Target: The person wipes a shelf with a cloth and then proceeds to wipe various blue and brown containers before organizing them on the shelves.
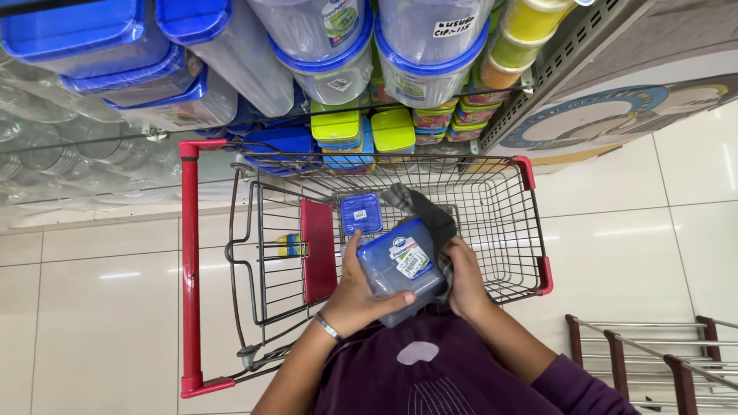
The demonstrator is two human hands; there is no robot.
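My left hand (360, 296) grips a clear square plastic container with a blue lid (401, 265) from its left side, a bracelet on the wrist. My right hand (465, 280) rests against the container's right side, by a dark grey cloth or bag (430, 215) that hangs in the cart. I hold the container above the near end of a wire shopping cart (500, 192) with red trim. Down in the cart lies a small container with a blue lid (360, 213).
Shelves ahead carry clear containers with blue lids (231, 46), green-lidded boxes (338, 127) and glassware (46, 146) at the left. A second cart's red and metal frame (653, 353) stands at the lower right. The floor is pale glossy tile.
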